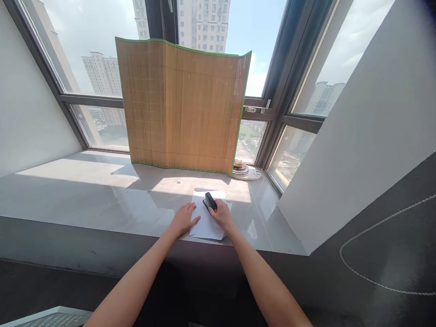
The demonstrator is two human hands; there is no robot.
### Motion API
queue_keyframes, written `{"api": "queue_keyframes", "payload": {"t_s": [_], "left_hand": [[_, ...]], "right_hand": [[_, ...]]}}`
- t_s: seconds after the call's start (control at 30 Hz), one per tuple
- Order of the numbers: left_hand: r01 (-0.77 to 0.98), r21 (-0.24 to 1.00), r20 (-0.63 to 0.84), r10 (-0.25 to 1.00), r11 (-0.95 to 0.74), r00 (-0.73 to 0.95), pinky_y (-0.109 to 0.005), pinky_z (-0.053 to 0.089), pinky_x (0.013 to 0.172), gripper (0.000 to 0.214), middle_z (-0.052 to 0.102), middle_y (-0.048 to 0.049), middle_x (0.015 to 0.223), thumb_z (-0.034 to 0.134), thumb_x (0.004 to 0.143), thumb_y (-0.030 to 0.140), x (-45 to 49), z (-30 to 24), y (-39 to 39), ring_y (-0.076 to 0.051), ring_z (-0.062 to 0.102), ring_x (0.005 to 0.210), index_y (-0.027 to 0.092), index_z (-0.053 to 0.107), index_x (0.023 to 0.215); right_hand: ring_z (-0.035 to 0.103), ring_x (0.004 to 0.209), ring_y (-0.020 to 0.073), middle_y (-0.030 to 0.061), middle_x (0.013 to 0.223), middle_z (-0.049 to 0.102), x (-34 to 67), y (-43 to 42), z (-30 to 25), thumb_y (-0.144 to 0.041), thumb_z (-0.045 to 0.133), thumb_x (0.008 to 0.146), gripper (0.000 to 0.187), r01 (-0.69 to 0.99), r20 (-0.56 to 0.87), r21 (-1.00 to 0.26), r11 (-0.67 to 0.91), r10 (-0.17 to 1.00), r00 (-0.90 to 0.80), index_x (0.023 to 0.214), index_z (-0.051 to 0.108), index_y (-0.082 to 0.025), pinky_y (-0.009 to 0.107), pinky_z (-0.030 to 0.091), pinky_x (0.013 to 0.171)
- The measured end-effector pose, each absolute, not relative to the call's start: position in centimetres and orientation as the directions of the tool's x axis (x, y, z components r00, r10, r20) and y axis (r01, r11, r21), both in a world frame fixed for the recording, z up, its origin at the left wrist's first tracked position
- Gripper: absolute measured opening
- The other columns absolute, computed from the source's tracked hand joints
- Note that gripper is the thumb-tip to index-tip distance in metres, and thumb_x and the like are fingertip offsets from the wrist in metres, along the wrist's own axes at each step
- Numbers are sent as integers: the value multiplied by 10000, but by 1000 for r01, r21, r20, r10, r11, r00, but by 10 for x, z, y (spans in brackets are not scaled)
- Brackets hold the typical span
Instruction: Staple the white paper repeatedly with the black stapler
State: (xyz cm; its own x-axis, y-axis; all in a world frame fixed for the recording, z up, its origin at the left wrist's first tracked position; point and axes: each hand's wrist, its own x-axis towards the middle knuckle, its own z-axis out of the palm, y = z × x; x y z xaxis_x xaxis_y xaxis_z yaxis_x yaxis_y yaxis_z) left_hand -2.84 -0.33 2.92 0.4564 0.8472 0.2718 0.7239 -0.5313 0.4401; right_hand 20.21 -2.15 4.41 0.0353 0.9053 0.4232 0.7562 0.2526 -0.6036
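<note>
A black stapler (210, 200) with a bit of red is gripped in my right hand (221, 213). It sits over the upper part of some white paper sheets (206, 225), which lie on the window sill near its front edge. My left hand (184, 219) rests flat on the left side of the paper, with the thumb apart from the fingers. Whether the stapler's jaws are closed on the paper, I cannot make out.
A bamboo mat (190, 109) with green edging stands upright against the window. Several stacked plates (247, 172) sit by its right corner. A tiny object (178, 182) lies on the sill (85, 200). At right hangs a beaded cord (344, 254) near the slanted white wall (357, 150).
</note>
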Motion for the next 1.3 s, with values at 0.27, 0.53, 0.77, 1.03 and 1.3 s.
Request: {"api": "queue_keyframes", "payload": {"t_s": [0.27, 0.53, 0.77, 1.03, 1.3], "left_hand": [[738, 454, 220, 866, -499, 449, -531, 354, 1201, 947, 522, -227, 1552, 674, 833, 731, -34, 29, 0, -425, 484, 1427, 127, 474, 1534], [727, 473, 226, 866, -498, 446, -552, 300, 1248, 937, 506, -249, 1566, 710, 812, 708, -34, 25, 4, -429, 435, 1484, 117, 507, 1511], [525, 716, 276, 878, -459, 392, -524, 291, 1277, 1038, 404, -204, 1658, 758, 781, 695, -42, 32, 2, -387, 365, 1550, 185, 384, 1604], [103, 976, 178, 974, -193, 137, -520, 213, 1319, 709, 484, -162, 1623, 538, 948, 703, -42, 37, 4, -329, 367, 1562, 199, 584, 1445], [-746, 655, -136, 990, 121, 42, -412, 416, 1249, 736, 465, -226, 1620, 195, 1078, 592, -40, 38, -19, -267, 503, 1486, 79, 550, 1469]], "right_hand": [[659, 1032, 276, 79, 1073, 744, 226, -44, 42, -157, 634, 887, 304, 696, 476, -624, 355, 879, -21, 1159, 746, -234, 387, 514, 922], [700, 948, 280, 82, 1014, 771, 234, -58, 23, -385, 713, 860, 217, 617, 527, -733, 287, 814, 247, 1004, 752, -226, 401, 548, 872], [699, 890, 260, 70, 925, 758, 232, -63, 25, -446, 690, 862, 219, 590, 497, -763, 265, 823, 274, 848, 686, -227, 361, 530, 814], [669, 1108, 294, 90, 1136, 749, 228, -47, 40, -329, 806, 773, 403, 658, 474, -677, 330, 879, 46, 1149, 706, -227, 404, 546, 921], [675, 971, 278, 93, 1023, 764, 166, -66, 70, -284, 674, 962, 170, 718, 645, -459, 523, 752, -136, 1102, 751, -227, 375, 530, 837]]}}
